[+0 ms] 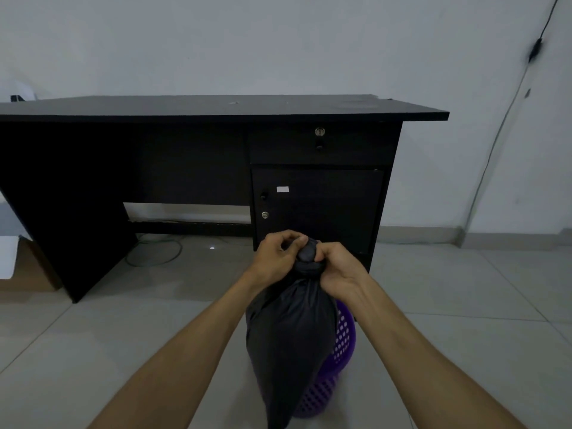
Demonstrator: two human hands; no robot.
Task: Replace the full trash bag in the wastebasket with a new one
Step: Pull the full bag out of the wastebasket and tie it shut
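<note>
A full black trash bag [291, 335] stands tall in front of me, its gathered neck bunched at the top. My left hand [275, 255] pinches the top of the neck from the left. My right hand [337, 267] grips the neck from the right, fingers curled round the twisted plastic. Behind and to the right of the bag sits a purple perforated wastebasket [335, 366], mostly hidden by the bag. I cannot tell whether the bag's bottom is inside the basket.
A black desk [216, 108] with a drawer and a cabinet door [318, 209] stands against the white wall just beyond the bag. Cables [154, 252] lie on the tiled floor under it. A cardboard box [28, 267] sits at the left. A wire [507, 113] hangs down the right wall.
</note>
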